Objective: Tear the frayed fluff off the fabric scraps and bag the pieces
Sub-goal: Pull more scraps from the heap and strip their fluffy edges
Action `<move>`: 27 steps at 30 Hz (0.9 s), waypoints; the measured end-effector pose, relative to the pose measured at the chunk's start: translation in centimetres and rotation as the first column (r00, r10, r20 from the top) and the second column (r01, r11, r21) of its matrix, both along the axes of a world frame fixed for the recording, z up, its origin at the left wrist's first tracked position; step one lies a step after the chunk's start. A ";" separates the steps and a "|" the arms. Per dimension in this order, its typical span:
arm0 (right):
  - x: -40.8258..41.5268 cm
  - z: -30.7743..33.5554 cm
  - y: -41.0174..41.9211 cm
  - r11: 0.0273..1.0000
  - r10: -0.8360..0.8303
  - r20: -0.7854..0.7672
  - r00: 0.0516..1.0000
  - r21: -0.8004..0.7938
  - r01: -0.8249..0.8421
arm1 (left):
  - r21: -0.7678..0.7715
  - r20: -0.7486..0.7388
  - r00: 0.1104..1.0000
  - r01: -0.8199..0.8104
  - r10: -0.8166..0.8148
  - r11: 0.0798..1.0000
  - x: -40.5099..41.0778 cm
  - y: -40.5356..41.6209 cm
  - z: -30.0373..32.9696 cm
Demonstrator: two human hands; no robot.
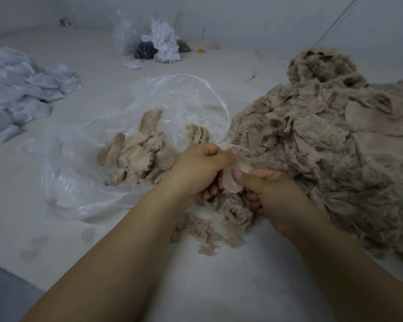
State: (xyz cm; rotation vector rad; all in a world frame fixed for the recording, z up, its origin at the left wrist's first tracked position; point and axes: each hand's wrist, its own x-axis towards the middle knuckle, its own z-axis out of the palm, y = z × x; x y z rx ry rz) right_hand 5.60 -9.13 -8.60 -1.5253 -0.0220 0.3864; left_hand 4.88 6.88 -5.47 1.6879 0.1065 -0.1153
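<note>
A beige fabric scrap [230,180] is pinched between both hands at the centre of the view. My left hand [200,168] grips its upper left edge with thumb over curled fingers. My right hand [272,194] grips its lower right side, thumb pressed on the cloth. Frayed fluff [235,212] hangs beneath the scrap and more torn fluff [203,233] lies on the white surface below. A clear plastic bag [84,182] lies open to the left, with several cleaned beige pieces [137,154] inside. A large heap of beige scraps [330,140] fills the right side.
A pile of white fabric pieces [21,91] lies at the far left. At the back stands another clear bag [135,33] with white scraps [164,43] and dark material. The white surface's front left edge [14,273] drops to a grey floor.
</note>
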 end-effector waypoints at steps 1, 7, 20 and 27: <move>0.0 0.0 0.0 1.000 0.002 -0.005 1.000 -0.004 -0.002 | 0.038 0.012 1.000 -0.026 0.026 0.999 0.0 -0.2 0.0; 0.0 0.1 0.2 1.000 -0.010 -0.036 0.999 0.008 0.010 | -0.098 0.006 0.972 -0.235 0.236 0.967 0.3 -0.6 0.1; 0.3 0.0 0.1 0.997 -0.059 -0.066 0.996 0.047 0.062 | 0.183 -0.086 0.990 0.129 -0.115 0.975 -0.8 0.4 0.0; 0.3 -0.1 0.2 0.996 -0.086 -0.068 0.994 0.016 0.087 | 0.140 -0.114 0.987 0.132 -0.117 0.981 -0.8 1.8 0.6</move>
